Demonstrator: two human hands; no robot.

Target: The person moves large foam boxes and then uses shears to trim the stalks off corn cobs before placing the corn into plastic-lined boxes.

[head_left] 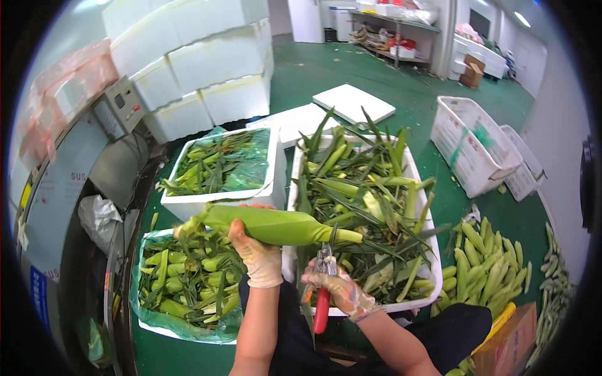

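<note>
My left hand (256,250), in a stained pale glove, is closed round an ear of corn (269,225) in its green husk. The ear lies sideways, silk end to the left and stalk to the right. Gripped in my gloved right hand (342,289) is a pair of pruning shears (322,307) with red handles. Their metal jaws stand at the stalk, by the base of the ear; whether the blades touch it I cannot tell. Below the shears sits a white crate (433,266) heaped with husk leaves and stalk pieces.
A foam box (274,166) of corn leaves stands at far left, and another foam box (150,327), lined with green plastic, holds husked ears nearer me. Trimmed corn (483,266) is piled on the floor at right, beside a cardboard box (511,338). White crates (467,147) stand beyond.
</note>
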